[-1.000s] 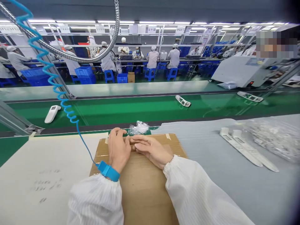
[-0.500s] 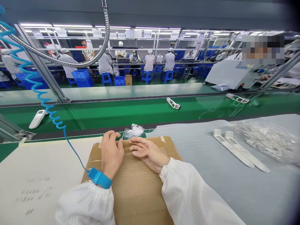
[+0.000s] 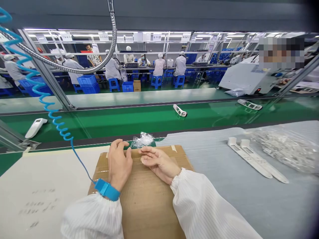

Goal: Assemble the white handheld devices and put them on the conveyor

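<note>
1. Brown cardboard (image 3: 149,205) is lying directly under both hands; I'm using it as landmark.
2. Change: compared with a second ago, the hands are resting farther apart. Fingertips were meeting or nearly so; now I'm seeing a plain gap over the cardboard's far part.
3. Beyond the cardboard, the white shell (image 3: 179,110) and the white handheld device (image 3: 35,128) are sitting farther left than half a second ago, so I'm judging that the green belt (image 3: 124,121) is carrying them.
4. Meaning: I'm reading both hands as pausing, no part being worked.
5. Left hand (image 3: 120,162), blue strap (image 3: 107,189) at its wrist: loosely curling over the cardboard's far-left part, gripping nothing visible; fingertip contact I'm not able to confirm.
6. Right hand (image 3: 161,164): half unfolded, fingers bending toward the left one, holding nothing visible; its lower side is apparently resting on the cardboard.
7. Clear plastic wrap (image 3: 143,139) is lying just past the cardboard's far edge; a bag of small white pieces (image 3: 284,147) is lying well right of it.
</note>
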Demonstrator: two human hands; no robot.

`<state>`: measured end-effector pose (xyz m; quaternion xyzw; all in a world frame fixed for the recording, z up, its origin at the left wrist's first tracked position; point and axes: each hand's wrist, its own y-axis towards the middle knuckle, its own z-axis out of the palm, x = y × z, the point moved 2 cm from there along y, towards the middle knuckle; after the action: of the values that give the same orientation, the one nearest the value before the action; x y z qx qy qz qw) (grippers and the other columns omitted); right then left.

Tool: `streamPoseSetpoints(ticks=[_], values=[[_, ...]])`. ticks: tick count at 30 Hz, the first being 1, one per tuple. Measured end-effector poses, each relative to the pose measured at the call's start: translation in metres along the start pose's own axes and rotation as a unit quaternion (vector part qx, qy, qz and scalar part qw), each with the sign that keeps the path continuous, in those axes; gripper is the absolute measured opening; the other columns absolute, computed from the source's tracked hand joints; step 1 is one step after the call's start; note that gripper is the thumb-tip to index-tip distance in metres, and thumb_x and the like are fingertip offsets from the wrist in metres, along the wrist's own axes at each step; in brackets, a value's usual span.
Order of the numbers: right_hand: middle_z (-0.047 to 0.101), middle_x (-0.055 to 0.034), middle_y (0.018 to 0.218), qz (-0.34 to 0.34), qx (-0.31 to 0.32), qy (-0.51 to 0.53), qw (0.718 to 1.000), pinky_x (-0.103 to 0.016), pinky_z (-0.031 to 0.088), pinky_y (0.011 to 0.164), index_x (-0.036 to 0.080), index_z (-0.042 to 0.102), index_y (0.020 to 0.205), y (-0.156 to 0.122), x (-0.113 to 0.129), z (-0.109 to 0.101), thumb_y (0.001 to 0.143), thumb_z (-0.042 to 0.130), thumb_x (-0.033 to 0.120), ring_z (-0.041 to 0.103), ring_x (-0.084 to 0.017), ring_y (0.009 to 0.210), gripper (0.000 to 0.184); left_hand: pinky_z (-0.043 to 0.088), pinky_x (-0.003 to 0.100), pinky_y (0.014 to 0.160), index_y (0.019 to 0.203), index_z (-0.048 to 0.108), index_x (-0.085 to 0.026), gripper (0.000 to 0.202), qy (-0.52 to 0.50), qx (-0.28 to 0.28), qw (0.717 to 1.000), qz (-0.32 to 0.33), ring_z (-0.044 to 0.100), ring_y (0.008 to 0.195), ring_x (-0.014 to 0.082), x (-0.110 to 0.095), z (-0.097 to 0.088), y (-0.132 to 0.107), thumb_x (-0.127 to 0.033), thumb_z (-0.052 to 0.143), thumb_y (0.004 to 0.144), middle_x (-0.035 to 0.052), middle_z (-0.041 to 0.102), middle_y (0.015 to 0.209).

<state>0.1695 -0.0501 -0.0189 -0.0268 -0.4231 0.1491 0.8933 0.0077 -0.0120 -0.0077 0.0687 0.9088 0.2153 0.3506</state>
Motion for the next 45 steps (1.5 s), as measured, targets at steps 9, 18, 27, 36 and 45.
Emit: streamPoseSetpoints(ticks=[9,18,27,36,45], values=[[0.07,-0.0021,0.102,0.0,0.003,0.0,1.0,-0.024,0.046,0.082,0.017,0.072,0.093,0.001,-0.001,0.0,0.053,0.088,0.005,0.06,-0.007,0.073,0.045,0.045,0.051,0.104,0.096,0.065,-0.014,0.019,-0.002,0.0,1.0,0.0,0.056,0.119,0.0317,-0.001,0.0,0.0,-0.023,0.052,0.085,0.0164,0.059,0.12],[0.071,-0.0019,0.099,-0.001,-0.003,0.004,1.0,-0.023,0.047,0.08,0.017,0.073,0.092,0.002,-0.002,0.0,0.051,0.088,0.005,0.06,-0.006,0.071,0.045,0.046,0.051,0.103,0.096,0.065,-0.014,0.02,0.003,0.006,1.0,0.005,0.056,0.119,0.0319,-0.001,-0.001,0.0,-0.024,0.052,0.085,0.0165,0.059,0.12],[0.071,-0.0015,0.098,0.009,-0.014,0.0,1.0,-0.023,0.047,0.082,0.017,0.074,0.091,0.003,0.001,0.001,0.048,0.089,0.005,0.06,-0.007,0.073,0.047,0.046,0.05,0.102,0.095,0.065,-0.016,0.02,0.001,0.0,1.0,0.01,0.057,0.118,0.0318,0.001,0.0,0.0,-0.026,0.052,0.085,0.0164,0.059,0.119],[0.07,-0.0019,0.104,-0.007,-0.016,-0.097,0.995,-0.027,0.046,0.083,0.022,0.074,0.097,-0.002,0.011,-0.001,0.059,0.088,0.018,0.06,-0.01,0.079,0.041,0.045,0.05,0.102,0.096,0.064,-0.015,0.018,-0.022,0.014,1.0,-0.004,0.056,0.118,0.0311,-0.002,-0.001,-0.001,-0.024,0.051,0.086,0.0156,0.058,0.12],[0.071,-0.0106,0.092,-0.166,-0.335,-0.61,0.699,-0.044,0.045,0.093,0.015,0.071,0.106,0.101,0.148,-0.088,0.072,0.064,0.017,0.065,-0.027,0.093,0.035,0.044,0.051,0.102,0.094,0.064,-0.016,0.014,-0.049,0.005,0.998,-0.035,0.055,0.117,0.0297,-0.008,0.001,-0.004,-0.016,0.052,0.087,0.0147,0.056,0.12]])
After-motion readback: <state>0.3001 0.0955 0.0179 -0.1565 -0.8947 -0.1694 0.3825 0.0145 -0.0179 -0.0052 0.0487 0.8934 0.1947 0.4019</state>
